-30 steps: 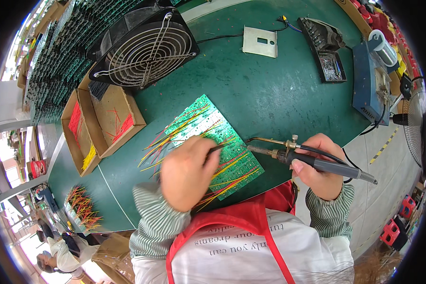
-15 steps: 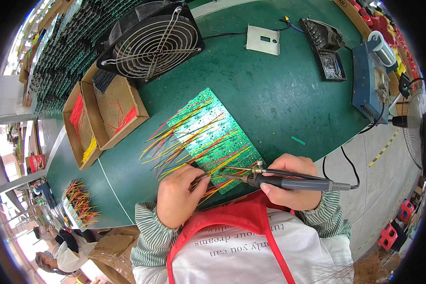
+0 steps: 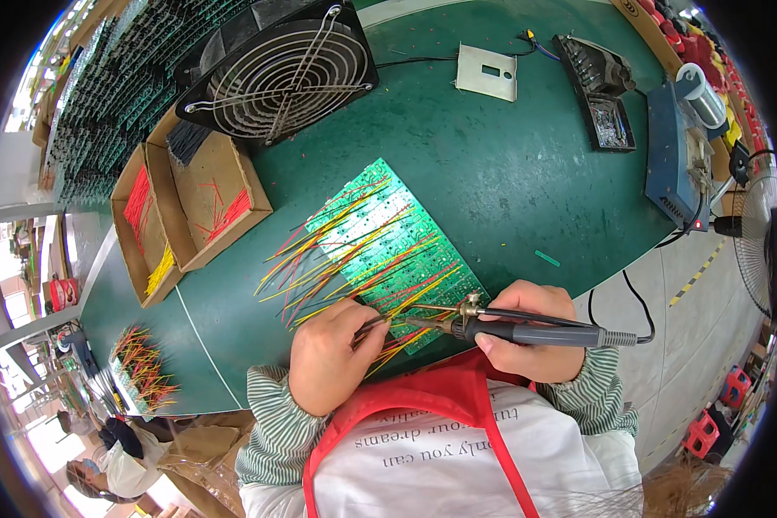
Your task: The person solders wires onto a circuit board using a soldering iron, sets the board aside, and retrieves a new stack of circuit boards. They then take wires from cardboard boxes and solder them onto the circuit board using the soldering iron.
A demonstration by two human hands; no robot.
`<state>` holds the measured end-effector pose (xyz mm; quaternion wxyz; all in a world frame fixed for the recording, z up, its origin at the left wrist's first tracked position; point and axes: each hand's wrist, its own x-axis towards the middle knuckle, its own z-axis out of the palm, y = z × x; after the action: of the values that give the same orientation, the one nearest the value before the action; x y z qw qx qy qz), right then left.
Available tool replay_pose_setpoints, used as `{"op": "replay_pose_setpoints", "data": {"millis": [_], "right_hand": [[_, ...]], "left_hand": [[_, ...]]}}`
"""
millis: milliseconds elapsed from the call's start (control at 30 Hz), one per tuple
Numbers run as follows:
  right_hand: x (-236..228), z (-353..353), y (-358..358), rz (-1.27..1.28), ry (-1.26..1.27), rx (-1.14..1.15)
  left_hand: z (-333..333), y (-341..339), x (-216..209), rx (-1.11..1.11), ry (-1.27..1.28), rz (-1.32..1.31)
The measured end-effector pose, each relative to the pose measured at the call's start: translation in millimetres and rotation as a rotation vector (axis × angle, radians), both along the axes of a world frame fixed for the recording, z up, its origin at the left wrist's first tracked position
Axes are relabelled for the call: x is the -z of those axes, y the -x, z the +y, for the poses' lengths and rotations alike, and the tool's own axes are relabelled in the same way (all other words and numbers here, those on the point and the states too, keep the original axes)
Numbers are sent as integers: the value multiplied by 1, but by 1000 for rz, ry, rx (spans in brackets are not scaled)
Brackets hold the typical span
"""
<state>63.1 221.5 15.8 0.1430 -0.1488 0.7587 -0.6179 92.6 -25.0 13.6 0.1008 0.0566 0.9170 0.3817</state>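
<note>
A green circuit board [image 3: 432, 250] lies slanted on the green table, with rows of red, yellow and black wires [image 3: 345, 250] standing out toward the left. At its near left edge, my left hand [image 3: 332, 350] pinches a thin black wire [image 3: 371, 325] between thumb and fingers. My right hand [image 3: 535, 332] is wrapped round a grey-black soldering iron [image 3: 544, 334] with a thin metal feed tube [image 3: 436, 307] clamped above it. The iron's tip points left, close to the left fingertips over the board's near part; whether it touches a joint is too small to tell.
Cardboard trays [image 3: 259, 203] of cut wires stand left, beneath a black fan [image 3: 289, 82]. Another wired board [image 3: 142, 371] lies far left. At the back right are a metal plate [image 3: 487, 72], an iron stand [image 3: 609, 95], a blue soldering station [image 3: 672, 155] and a solder spool [image 3: 704, 97].
The view has shifted slightly. My left hand keeps its pinch and my right hand keeps the iron at nearly the same spot over the board.
</note>
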Motion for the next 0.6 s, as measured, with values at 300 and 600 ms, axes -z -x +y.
{"op": "replay_pose_setpoints", "data": {"millis": [300, 600], "right_hand": [[-2, 9, -2, -31, 49, 51], [-4, 22, -6, 8, -2, 94]], "left_hand": [[1, 0, -4, -3, 6, -15], [-2, 5, -32, -49, 318, 303]]}}
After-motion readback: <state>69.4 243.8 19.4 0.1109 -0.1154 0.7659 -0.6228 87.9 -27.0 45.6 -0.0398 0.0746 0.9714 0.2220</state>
